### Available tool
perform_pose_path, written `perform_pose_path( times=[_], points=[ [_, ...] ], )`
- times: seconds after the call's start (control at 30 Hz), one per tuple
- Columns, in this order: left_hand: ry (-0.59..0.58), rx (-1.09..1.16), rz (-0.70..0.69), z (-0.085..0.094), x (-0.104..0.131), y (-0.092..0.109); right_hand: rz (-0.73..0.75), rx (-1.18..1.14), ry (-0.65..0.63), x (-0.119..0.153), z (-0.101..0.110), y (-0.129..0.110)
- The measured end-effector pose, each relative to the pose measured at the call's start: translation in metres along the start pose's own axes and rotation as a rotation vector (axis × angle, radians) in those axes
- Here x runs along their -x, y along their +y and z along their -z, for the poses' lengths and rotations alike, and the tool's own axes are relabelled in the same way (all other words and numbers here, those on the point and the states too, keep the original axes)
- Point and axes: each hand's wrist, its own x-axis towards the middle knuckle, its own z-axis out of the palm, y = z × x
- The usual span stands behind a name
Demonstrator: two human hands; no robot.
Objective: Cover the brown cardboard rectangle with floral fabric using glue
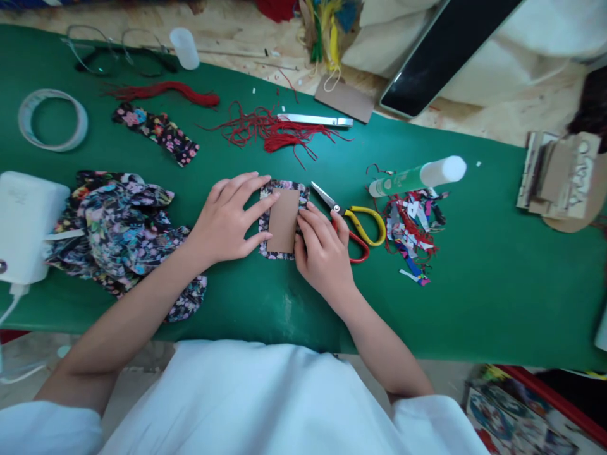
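A brown cardboard rectangle (283,221) lies on a slightly larger piece of dark floral fabric (283,256), whose border shows around it. My left hand (232,218) is spread at the left side, its fingertips resting on the fabric and the cardboard edge. At the right edge, my right hand (327,253) has its fingers bent close together on the fabric border; its thumb is partly hidden. Just beyond the right hand lie scissors (353,215) with one yellow and one red handle, their blades apart, the red handle partly covered by the hand.
Crumpled floral fabric (123,221) and a white power bank (28,221) are on the left. Red threads (275,129) and tweezers (322,120) lie ahead. A glue stick (417,177), scraps (412,227), tape roll (53,120), floral strip (156,131) and cardboard pieces (562,174) surround the work.
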Motion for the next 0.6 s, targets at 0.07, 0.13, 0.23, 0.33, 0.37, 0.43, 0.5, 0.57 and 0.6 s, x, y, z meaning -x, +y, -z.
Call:
perform_pose_path(
  times=[0.07,0.13,0.23,0.33,0.37,0.43,0.5,0.57,0.6],
  points=[
    [0.047,0.01,-0.058,-0.0004,0.0002,0.0002,-0.025,-0.037,-0.017,0.0006,0.0,0.0005],
    [0.083,0.009,-0.125,-0.0011,0.0006,0.0013,-0.072,-0.114,-0.044,0.0011,0.0004,0.0008],
    [0.107,-0.009,-0.19,-0.0012,0.0008,0.004,-0.169,-0.291,-0.1,0.001,0.0023,0.0011],
    [0.118,-0.014,-0.203,0.0,-0.0001,0.006,-0.266,-0.474,-0.164,-0.0001,0.005,0.0018],
    [0.123,-0.011,-0.204,0.0005,-0.0005,0.0061,-0.296,-0.529,-0.178,-0.0006,0.0057,0.0021],
    [0.128,-0.006,-0.207,0.0017,-0.0011,0.0054,-0.347,-0.623,-0.177,-0.0016,0.0067,0.0032],
    [0.126,-0.002,-0.204,0.0026,-0.0013,0.0042,-0.383,-0.694,-0.164,-0.0027,0.0073,0.0041],
    [0.121,0.007,-0.192,0.0028,-0.0011,0.0033,-0.404,-0.748,-0.15,-0.0038,0.0083,0.0041],
    [0.123,0.016,-0.185,0.0026,-0.0008,0.003,-0.412,-0.768,-0.14,-0.0044,0.009,0.0035]
  ],
)
